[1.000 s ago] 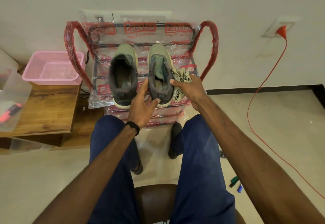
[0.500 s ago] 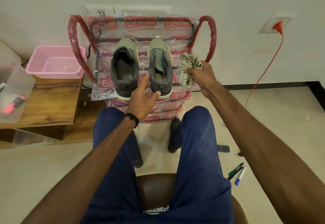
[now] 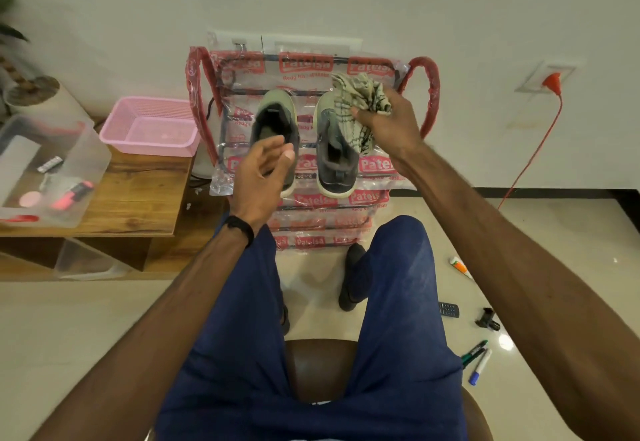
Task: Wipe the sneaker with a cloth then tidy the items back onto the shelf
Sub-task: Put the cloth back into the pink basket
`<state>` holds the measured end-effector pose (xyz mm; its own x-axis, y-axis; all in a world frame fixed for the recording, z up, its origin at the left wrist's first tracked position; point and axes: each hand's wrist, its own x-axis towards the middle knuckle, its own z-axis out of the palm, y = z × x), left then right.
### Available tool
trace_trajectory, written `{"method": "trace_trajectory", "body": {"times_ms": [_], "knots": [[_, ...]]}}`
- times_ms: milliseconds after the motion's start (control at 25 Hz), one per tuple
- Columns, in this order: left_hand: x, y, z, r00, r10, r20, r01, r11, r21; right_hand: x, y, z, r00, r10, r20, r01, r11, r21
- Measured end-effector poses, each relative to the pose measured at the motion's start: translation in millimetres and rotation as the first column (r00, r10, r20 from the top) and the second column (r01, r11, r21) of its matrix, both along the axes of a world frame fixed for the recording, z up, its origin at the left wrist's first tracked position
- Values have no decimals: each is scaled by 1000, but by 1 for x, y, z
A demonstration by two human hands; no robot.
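Two grey-green sneakers stand side by side on the top tier of a plastic-wrapped red shoe rack (image 3: 431, 94): the left sneaker (image 3: 275, 121) and the right sneaker (image 3: 334, 160). My right hand (image 3: 389, 125) grips a crumpled checked cloth (image 3: 363, 94) above the toe and right side of the right sneaker; part of the cloth hangs down over that shoe. My left hand (image 3: 259, 177) hovers open in front of the left sneaker's heel, fingers relaxed, holding nothing and hiding part of the shoe.
A pink basket (image 3: 152, 127) and a clear plastic box (image 3: 45, 177) sit on a low wooden table (image 3: 138, 198) to the left. An orange cable (image 3: 533, 149) runs down the wall at the right. Markers (image 3: 479, 361), a remote (image 3: 448, 309) and a tube (image 3: 460, 266) lie on the floor.
My right hand has lifted the cloth from beside the right sneaker's heel up over its toe. My left hand has let go of the sneakers and drawn back slightly.
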<state>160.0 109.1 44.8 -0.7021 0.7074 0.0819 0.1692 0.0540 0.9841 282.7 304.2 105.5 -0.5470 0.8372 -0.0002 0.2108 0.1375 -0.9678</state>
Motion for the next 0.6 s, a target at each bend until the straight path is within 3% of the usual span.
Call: {"method": "trace_trajectory", "body": {"times_ms": [280, 600], "knots": [[-54, -47, 21, 981, 147, 128, -164, 978, 132, -98, -59, 13, 985, 156, 74, -167, 970, 176], [-129, -87, 34, 925, 235, 298, -302, 931, 203, -213, -132, 11, 893, 419, 162, -448, 806, 388]]}}
